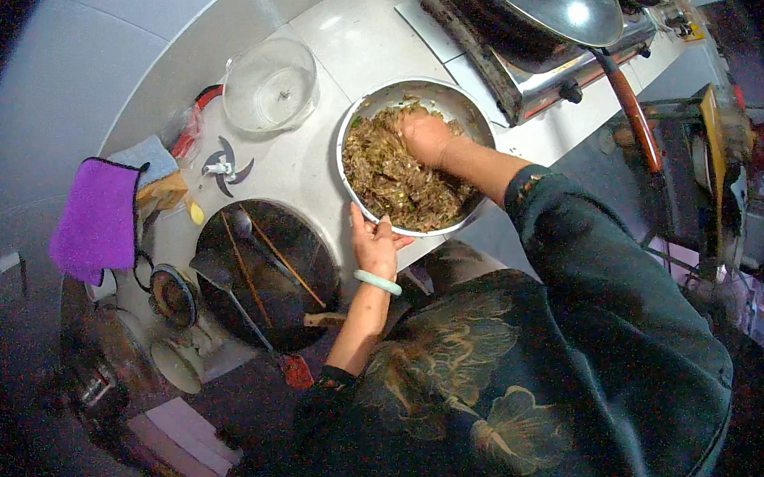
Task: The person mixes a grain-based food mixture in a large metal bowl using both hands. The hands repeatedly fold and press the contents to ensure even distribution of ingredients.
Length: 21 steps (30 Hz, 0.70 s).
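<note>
A metal mixing bowl (353, 194) stands on the white counter, filled with a brown, minced-looking mixture (384, 172) flecked with green. My left hand (377, 242) grips the near rim, thumb up against the edge and fingers spread along the outside below. A pale green bangle (377, 283) circles that wrist. My right hand (425, 136) is pushed into the mixture near the bowl's middle; it is blurred, and its fingertips are buried, so their grip is hidden.
Left of the bowl are a clear container (270, 90), a detached chopper blade (225, 167) and a round dark board (276, 246) bearing chopsticks, a spatula and a knife. A purple cloth (96, 218) hangs farther left. A gas stove (511, 86) with a lidded, long-handled pan (545, 1) stands upper right.
</note>
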Tool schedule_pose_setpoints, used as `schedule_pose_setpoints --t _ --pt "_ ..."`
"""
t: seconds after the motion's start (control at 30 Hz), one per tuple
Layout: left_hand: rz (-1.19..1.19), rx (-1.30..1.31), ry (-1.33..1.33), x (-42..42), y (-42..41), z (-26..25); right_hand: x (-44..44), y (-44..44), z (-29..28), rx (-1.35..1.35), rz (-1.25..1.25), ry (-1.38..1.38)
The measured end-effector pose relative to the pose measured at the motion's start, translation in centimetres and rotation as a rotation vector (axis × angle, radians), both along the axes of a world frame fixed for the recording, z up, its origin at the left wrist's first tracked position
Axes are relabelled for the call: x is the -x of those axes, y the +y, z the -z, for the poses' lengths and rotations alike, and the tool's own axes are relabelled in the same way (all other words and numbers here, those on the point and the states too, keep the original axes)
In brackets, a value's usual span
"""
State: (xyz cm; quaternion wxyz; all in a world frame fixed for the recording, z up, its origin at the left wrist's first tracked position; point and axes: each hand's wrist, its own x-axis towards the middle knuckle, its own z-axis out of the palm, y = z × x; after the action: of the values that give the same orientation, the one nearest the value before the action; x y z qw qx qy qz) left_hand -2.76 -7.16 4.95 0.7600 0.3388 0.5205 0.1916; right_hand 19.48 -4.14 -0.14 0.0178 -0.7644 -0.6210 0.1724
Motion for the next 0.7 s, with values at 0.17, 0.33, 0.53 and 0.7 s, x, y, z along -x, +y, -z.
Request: schedule_pose_setpoints --t 0.17,0.33,0.53,0.7 --pt "-0.012 -0.036 0.012 0.4 -0.2 0.7 -2.5 2.3 -1.0 0.095 0.022 0.115" --pt "-0.004 -0.025 0.011 0.1 0.3 -0.1 -2.8 -1.1 -4.4 0.018 -0.05 0.285" --pt "0.026 -0.018 0.018 0.3 0.3 0.5 3.2 -3.1 -8.5 -0.012 -0.189 0.074" --pt "0.027 -0.024 0.018 0.0 0.3 0.3 2.5 -1.0 -4.9 0.111 -0.133 0.024"
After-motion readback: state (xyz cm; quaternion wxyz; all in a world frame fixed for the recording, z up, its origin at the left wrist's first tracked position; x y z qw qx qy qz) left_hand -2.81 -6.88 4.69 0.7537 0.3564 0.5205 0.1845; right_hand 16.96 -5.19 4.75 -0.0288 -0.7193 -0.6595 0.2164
